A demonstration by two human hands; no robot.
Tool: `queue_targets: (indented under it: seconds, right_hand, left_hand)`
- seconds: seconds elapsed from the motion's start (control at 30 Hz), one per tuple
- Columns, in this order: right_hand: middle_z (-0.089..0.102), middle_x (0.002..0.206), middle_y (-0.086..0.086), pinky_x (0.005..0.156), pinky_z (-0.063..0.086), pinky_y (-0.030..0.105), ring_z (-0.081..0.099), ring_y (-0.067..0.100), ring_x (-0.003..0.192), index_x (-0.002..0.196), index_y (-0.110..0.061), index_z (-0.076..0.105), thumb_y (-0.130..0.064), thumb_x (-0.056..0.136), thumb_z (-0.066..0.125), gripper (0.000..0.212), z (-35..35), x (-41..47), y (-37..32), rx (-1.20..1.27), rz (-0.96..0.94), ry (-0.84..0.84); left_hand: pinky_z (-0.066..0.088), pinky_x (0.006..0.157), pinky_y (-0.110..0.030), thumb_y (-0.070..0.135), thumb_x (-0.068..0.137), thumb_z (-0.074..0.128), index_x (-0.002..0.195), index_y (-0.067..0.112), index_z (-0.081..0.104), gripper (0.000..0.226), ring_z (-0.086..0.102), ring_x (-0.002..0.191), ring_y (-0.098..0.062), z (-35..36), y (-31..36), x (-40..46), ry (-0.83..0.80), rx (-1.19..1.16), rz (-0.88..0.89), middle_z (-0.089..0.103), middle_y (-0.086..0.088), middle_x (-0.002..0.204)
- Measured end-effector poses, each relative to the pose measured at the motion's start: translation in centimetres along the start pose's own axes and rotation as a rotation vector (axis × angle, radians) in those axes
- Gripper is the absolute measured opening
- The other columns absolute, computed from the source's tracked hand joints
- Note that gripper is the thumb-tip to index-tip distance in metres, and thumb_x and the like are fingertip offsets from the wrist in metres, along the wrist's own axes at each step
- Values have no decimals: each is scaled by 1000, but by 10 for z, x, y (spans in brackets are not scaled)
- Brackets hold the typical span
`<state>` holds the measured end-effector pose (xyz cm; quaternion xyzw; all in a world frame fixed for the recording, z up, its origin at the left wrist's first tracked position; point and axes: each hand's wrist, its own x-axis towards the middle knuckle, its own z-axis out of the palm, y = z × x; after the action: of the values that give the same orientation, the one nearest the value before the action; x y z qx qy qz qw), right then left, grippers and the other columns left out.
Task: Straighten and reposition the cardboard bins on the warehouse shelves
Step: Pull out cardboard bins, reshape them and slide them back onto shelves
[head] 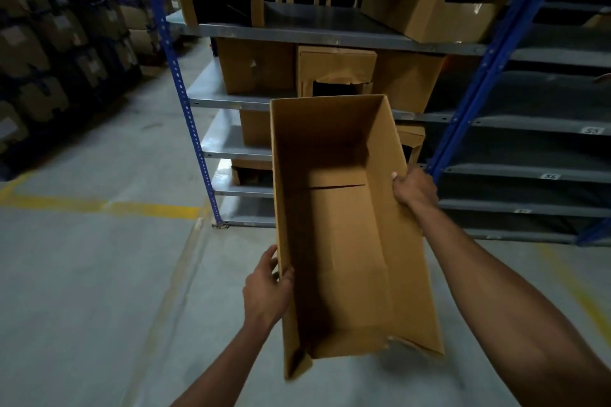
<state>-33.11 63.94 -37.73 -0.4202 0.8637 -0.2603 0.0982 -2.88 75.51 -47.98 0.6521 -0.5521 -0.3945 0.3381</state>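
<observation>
— warehouse aisle, grey concrete floor (99,274) with a yellow line across it; stacked cartons (59,36) off to the left; blue-posted metal shelves (330,33) ahead, with several cardboard bins sitting on them, some skewed, like the tilted bin (426,6) on the upper level.

— and the one being handled?

— open cardboard bin (347,225), held in the air between the person and the shelves, not resting on anything; its long axis runs away from the person, far end toward the rack, open top facing the camera; near end looks torn at the lower corner.

— who has it?

— both; left hand (266,287) grips the left wall close to the near end, fingers curled round the edge; right hand (415,190) is clamped on the right rim further along, about mid-length, so it is the hand nearer the shelves.

— so the coming move?

— my guess: slide it forward, far end first, into a shelf level; the bin already points that way, slightly angled left; the right hand would steer the nose, the left push from behind; which slot it is meant for i cannot tell.
</observation>
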Motion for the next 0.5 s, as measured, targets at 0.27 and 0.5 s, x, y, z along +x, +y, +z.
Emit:
queue_targets:
  seconds: [0.27, 0.5]
  right_hand:
    - [73, 116, 1, 76, 60, 36, 72, 15, 98, 138, -29, 53, -41, 87, 81, 60, -7, -51, 42, 661, 10, -313]
    - [78, 100, -9, 88, 59, 37, 73, 16, 97, 108, -29, 75, -10, 92, 64, 28, 13, -133, 93, 470, -5, -324]
  left_hand:
    - [63, 71, -39, 18, 103, 61, 130, 24, 74, 30, 73, 79, -18, -28, 1, 47, 91, 47, -8, 78, -1, 97]
    - [66, 79, -45, 9, 97, 69, 130, 14, 74, 34, 77, 88, -25, -67, 36, 69, 9, 54, 78, 79, -11, 111]
